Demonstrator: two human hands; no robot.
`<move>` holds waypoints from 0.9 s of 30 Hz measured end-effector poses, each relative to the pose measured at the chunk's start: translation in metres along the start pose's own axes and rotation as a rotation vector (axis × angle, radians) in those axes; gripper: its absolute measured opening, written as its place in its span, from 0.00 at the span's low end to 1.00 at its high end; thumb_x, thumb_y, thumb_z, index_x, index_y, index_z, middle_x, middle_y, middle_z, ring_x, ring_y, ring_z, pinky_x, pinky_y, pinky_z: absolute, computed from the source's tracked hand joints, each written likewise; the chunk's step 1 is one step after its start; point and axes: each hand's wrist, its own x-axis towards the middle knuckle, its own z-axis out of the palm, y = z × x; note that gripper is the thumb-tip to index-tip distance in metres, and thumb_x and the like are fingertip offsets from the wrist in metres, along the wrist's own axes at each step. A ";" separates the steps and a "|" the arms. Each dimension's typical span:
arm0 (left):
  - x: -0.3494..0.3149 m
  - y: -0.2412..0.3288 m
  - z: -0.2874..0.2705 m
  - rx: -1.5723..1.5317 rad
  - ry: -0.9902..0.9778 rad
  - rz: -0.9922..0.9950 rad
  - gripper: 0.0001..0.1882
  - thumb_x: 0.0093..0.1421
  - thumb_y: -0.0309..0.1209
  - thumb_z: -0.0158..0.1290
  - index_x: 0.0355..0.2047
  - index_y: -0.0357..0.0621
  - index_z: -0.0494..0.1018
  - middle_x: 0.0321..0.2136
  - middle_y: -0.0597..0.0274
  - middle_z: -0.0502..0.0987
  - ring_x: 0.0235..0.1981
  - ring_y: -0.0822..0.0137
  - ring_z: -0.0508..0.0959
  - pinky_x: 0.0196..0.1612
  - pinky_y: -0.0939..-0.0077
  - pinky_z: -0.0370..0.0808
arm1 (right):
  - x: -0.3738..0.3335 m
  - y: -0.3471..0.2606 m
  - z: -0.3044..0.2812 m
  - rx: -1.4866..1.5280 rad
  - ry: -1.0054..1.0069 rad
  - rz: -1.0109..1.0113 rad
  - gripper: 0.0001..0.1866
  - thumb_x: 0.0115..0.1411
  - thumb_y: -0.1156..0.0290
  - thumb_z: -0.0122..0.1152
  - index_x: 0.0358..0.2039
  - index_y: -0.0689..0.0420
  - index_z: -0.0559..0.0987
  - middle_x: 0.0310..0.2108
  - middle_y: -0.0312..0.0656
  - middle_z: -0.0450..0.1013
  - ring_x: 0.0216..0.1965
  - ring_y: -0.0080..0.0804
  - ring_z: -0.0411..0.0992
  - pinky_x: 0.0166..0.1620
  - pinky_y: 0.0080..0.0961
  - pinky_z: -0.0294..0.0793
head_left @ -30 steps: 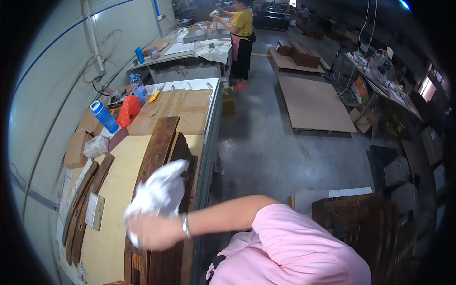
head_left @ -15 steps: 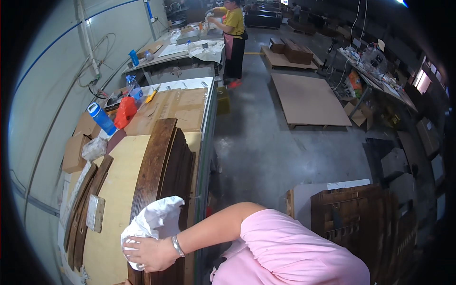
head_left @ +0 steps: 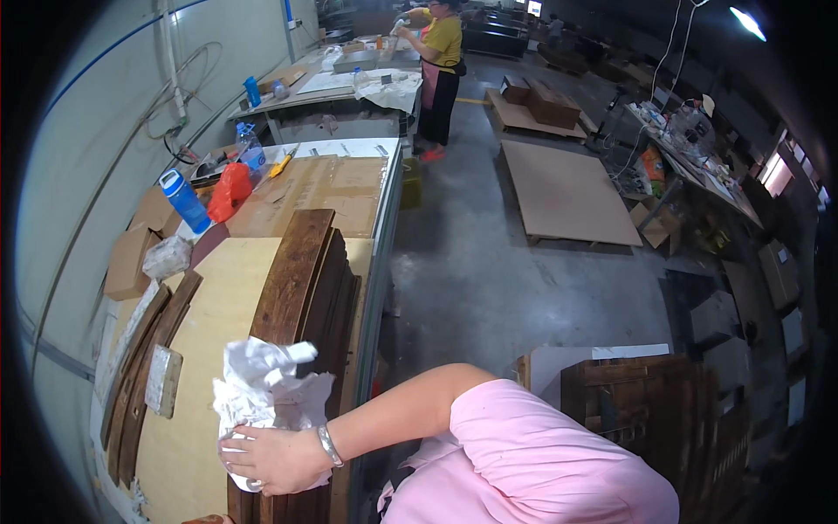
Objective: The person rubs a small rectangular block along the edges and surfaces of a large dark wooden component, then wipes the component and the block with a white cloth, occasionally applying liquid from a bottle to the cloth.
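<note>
My right hand (head_left: 278, 460), with a silver bracelet at the wrist, presses a crumpled white cloth (head_left: 266, 384) onto a stack of dark brown wooden boards (head_left: 295, 275). Its fingers lie over the near end of the cloth, which bunches up beyond them. The boards run lengthwise along the right side of the workbench, their carved edges facing right. Only a sliver of my left hand (head_left: 229, 520) shows at the lower edge, beside a brown wooden end; its fingers are mostly cut off.
Curved wooden strips (head_left: 150, 371) and a whitish block (head_left: 163, 381) lie left on the bench. Farther back are a blue bottle (head_left: 185, 201), a red bag (head_left: 230, 194) and a yellow cutter (head_left: 283, 162). Stacked dark wooden panels (head_left: 646, 410) stand right. A person (head_left: 438, 70) works ahead.
The white cloth has bunched up and folded differently under my right hand, which stays near the same place. The whole view has shifted slightly.
</note>
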 end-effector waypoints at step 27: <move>-0.006 0.002 0.008 -0.044 0.087 -0.128 0.59 0.25 0.33 0.69 0.65 0.38 0.60 0.57 0.44 0.67 0.59 0.45 0.66 0.63 0.57 0.61 | -0.063 0.309 -0.271 -0.459 -0.206 1.107 0.19 0.64 0.60 0.50 0.40 0.62 0.80 0.42 0.59 0.77 0.48 0.53 0.76 0.51 0.43 0.73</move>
